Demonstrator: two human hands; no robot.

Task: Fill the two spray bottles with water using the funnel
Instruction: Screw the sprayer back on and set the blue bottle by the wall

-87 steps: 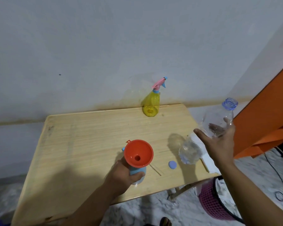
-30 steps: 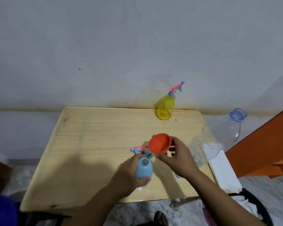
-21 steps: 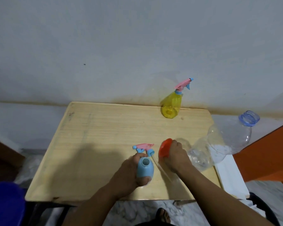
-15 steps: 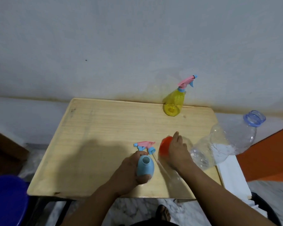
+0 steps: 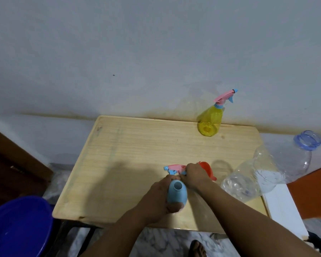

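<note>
My left hand [image 5: 157, 197] grips the blue spray bottle [image 5: 176, 193], which stands upright near the table's front edge with its neck uncapped. Just behind it lies its pink and blue spray head [image 5: 174, 168], and my right hand [image 5: 195, 176] is closed on that head's collar end. The orange funnel [image 5: 207, 168] lies on its side on the table right of my right hand. A yellow spray bottle [image 5: 210, 120] with its pink head screwed on stands at the back right. A large clear water bottle [image 5: 267, 171], uncapped, stands at the table's right edge.
The wooden table [image 5: 137, 149] sits against a grey wall. A blue basin [image 5: 17, 225] is on the floor at the lower left. A white ledge and an orange panel [image 5: 311, 191] lie to the right. A dark wooden piece stands at the left.
My right hand set down the water bottle, lifted the funnel off the blue bottle and laid it on the table. It has now moved left onto the loose spray head.
</note>
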